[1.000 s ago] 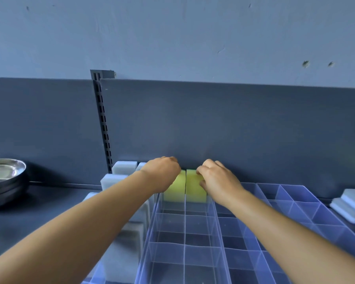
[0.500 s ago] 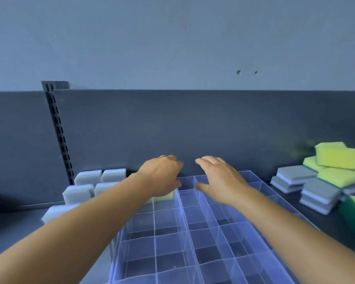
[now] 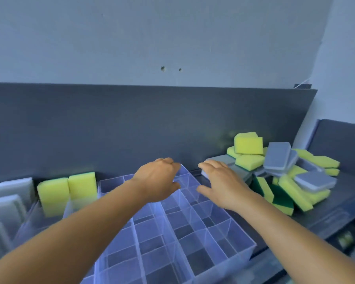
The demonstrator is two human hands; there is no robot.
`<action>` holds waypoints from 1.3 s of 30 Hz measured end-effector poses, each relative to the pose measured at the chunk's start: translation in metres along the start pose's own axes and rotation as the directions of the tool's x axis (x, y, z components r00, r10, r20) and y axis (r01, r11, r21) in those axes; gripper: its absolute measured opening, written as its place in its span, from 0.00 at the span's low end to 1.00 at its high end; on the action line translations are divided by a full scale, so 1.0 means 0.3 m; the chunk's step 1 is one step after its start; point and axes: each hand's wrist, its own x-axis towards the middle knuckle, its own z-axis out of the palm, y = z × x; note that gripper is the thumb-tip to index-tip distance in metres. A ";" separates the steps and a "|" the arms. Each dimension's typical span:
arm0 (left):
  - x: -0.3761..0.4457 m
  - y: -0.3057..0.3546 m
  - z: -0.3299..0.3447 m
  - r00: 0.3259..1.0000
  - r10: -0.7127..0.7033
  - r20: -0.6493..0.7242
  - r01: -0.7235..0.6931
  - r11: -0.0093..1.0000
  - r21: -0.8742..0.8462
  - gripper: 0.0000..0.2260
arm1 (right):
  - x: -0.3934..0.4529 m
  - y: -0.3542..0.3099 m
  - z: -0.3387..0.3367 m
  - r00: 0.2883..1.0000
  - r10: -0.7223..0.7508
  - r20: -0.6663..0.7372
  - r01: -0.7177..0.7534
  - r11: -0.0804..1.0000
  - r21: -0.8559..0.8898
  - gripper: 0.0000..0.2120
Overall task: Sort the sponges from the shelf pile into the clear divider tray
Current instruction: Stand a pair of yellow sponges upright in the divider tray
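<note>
While both hands hover over the far end of the clear divider tray (image 3: 193,228), neither holds anything. The left hand (image 3: 156,181) hangs palm down with its fingers loosely curled; the right hand (image 3: 221,185) is spread wide, fingers relaxed and reaching forward. Left of the left hand, two yellow sponges (image 3: 67,191) stand upright side by side in the tray's far compartments; beyond them, further left, stand grey sponges (image 3: 8,197), blurred at the frame edge. Right of the right hand, the sponge pile (image 3: 285,171) of yellow, green-backed and grey pieces lies on the dark shelf (image 3: 336,212), its nearest grey sponge just beyond the right fingertips (image 3: 203,165); whether they touch it cannot be told.
</note>
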 end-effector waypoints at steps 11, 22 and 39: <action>0.299 0.341 0.082 0.996 0.089 -0.006 -0.089 0.995 -0.054 0.23 | -0.018 0.415 -0.033 0.993 0.117 -0.006 -0.117 0.993 -0.003 0.28; 0.615 0.469 0.111 0.993 0.097 -0.068 -0.100 0.994 -0.044 0.29 | 0.106 0.619 -0.016 0.994 0.105 0.005 -0.105 0.992 -0.072 0.23; 0.675 0.376 0.133 0.983 -0.148 -0.106 0.107 0.942 -0.319 0.17 | 0.164 0.655 0.068 0.999 -0.054 -0.003 0.054 0.993 0.106 0.15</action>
